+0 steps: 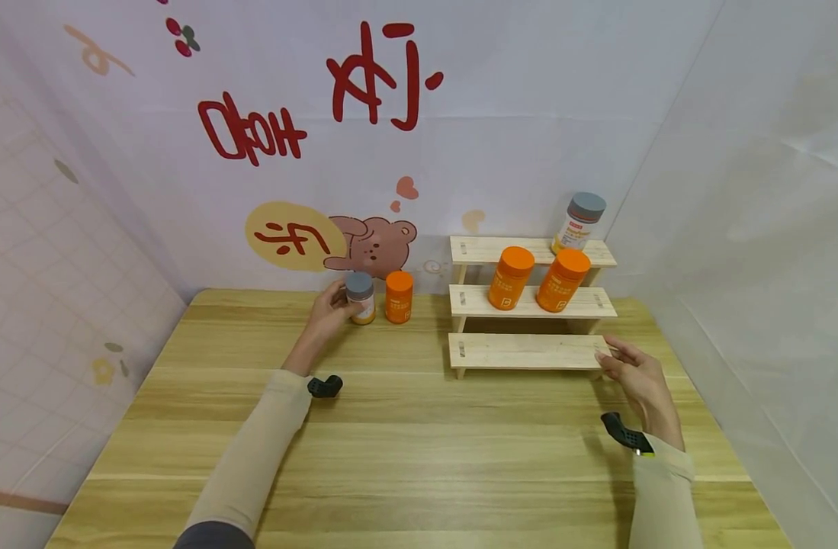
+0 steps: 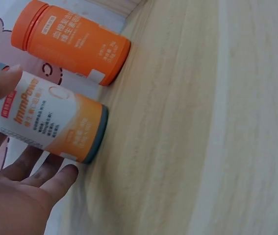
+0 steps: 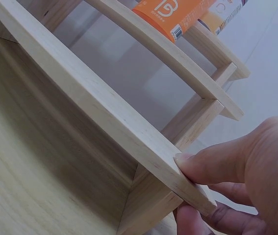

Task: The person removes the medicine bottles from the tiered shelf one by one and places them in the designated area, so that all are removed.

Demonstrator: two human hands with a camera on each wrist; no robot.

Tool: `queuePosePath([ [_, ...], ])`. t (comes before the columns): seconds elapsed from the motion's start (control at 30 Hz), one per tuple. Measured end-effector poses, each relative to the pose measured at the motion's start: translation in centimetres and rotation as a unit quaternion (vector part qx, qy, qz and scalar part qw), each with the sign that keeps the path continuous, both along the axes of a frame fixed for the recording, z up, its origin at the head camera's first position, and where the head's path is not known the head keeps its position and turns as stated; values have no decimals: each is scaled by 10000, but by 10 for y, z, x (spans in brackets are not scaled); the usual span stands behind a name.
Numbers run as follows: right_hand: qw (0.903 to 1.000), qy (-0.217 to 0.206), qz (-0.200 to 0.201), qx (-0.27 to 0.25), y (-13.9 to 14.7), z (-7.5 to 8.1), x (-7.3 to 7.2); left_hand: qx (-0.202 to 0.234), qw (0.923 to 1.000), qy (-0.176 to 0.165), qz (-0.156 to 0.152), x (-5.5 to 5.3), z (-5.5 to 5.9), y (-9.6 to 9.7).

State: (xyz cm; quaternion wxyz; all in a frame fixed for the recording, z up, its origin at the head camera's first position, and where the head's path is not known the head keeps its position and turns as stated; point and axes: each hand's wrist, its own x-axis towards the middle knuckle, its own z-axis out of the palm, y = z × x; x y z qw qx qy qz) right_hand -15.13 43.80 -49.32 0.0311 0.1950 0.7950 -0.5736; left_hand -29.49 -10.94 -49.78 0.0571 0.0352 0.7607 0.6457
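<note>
My left hand [image 1: 327, 315] is at a white and yellow supplement bottle with a grey lid [image 1: 361, 305], which stands upright on the table. In the left wrist view the thumb lies across the bottle [image 2: 45, 117] near its lid, and the fingers curve behind it. An orange bottle [image 1: 399, 297] stands just to its right, apart from the hand. My right hand [image 1: 640, 377] pinches the right end of the lowest board of a three-step wooden shelf [image 1: 521, 351]. Thumb on top and fingers below grip this board [image 3: 129, 132] in the right wrist view.
Two orange bottles [image 1: 511, 278] stand on the middle step. Another grey-lidded bottle [image 1: 578, 221] stands at the top step's right end. Behind the wooden table [image 1: 419, 457] is a wall covering [image 1: 528, 114] with printed characters and a bear; a plain white wall rises at right.
</note>
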Motion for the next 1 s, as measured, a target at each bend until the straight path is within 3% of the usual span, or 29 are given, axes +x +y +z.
queuePosePath([
  [0.23,10000,38,12,68,1,0,1,40,9996,141,-253,1,14,-2],
  [0.33,10000,10,10,58,1,-1,0,-66,9994,240,-242,5,30,-2],
  [0.5,10000,-39,-18,41,0,-1,0,-282,9981,512,-199,5,41,-4],
  [0.57,10000,-38,-15,58,0,-1,0,-304,9972,655,-170,1,38,-5],
  [1.0,9999,-7,46,110,0,-3,0,-487,9908,1243,-212,7,75,8],
])
